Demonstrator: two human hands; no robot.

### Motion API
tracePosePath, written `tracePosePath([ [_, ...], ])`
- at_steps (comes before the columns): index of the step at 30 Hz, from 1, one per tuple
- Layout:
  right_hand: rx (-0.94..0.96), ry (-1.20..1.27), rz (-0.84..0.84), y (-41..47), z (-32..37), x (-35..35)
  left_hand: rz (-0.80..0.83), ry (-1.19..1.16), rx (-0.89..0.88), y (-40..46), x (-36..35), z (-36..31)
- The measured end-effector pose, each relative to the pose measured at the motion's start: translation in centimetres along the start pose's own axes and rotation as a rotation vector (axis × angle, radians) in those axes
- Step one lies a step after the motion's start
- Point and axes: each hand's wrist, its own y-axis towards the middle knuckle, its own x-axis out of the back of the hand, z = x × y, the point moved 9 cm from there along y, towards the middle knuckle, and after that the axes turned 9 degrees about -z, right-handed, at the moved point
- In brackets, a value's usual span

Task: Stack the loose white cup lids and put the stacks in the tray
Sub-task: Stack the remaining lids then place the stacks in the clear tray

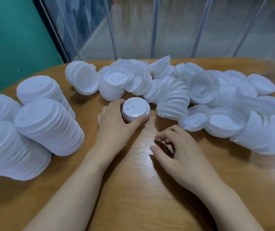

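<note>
Lids in a short stack stand upright on the wooden bench, gripped by the left hand with fingers behind and thumb in front. Just right of it the right hand hovers with loosely curled fingers, holding nothing, near the loose lid heap; tall stacks stand at far left.

My worktop is light brown wood grain with a rounded far edge. Beyond it hang clear plastic strip curtains, and a green wall stands far left.
</note>
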Motion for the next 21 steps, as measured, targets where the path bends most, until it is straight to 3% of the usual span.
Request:
tracePosePath([
  [5, -0.059, 0.008, -0.069, 0.3, 0.4, 0.3, 0.011, -0.11, 0.024, -2.4, 2.5, 0.4],
  [14, -0.05, -0.004, -0.049, -1.9, 1.5, -0.2, 0.226, 0.004, -0.056, -6.1, 4.1, 0.9],
  [21, -0.118, 0.038, 0.047, -1.8, -0.2, 1.6, 0.251, 0.05, -0.321, -9.2, 4.9, -2.8],
])
